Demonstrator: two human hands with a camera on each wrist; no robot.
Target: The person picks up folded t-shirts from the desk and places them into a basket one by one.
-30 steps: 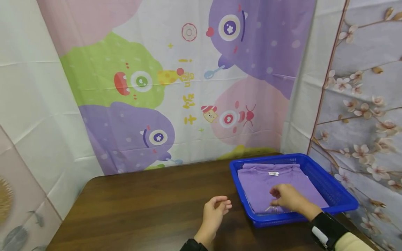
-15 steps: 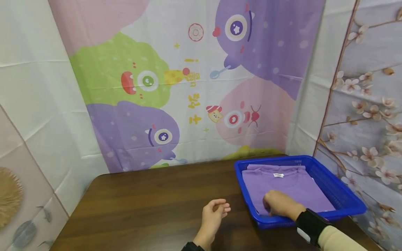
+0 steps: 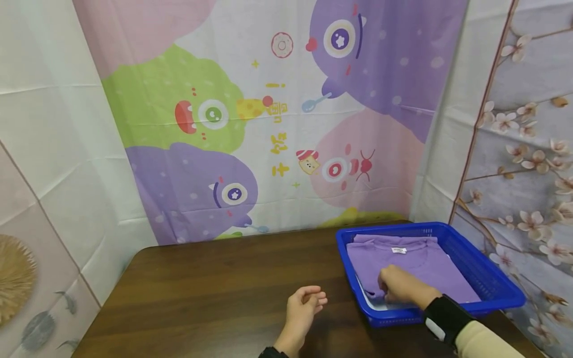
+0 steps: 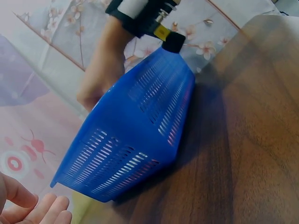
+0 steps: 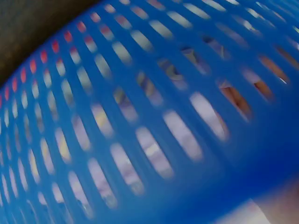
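Observation:
A folded purple T-shirt (image 3: 416, 266) with a white neck label lies in a blue plastic basket (image 3: 485, 271) at the right of the table. My right hand (image 3: 403, 287) reaches over the near rim with curled fingers and pinches the shirt's near edge, which is drawn up a little; its fingertips are hidden. My left hand (image 3: 301, 309) hovers left of the basket, fingers loosely bent, holding nothing. In the left wrist view, left-hand fingers (image 4: 46, 210) show beside the basket's slotted wall (image 4: 112, 163). The right wrist view is filled by the slotted wall (image 5: 154, 107), blurred.
The brown wooden table (image 3: 215, 288) stretches to the left of the basket. Behind it hangs a cartoon-print curtain (image 3: 268, 149), and a flower-print curtain (image 3: 528, 174) hangs close along the basket's right side.
My right hand has come down onto the shirt's near edge and taken hold of it; a pale patch now shows under that edge. The left hand has barely moved. The head view has shifted slightly.

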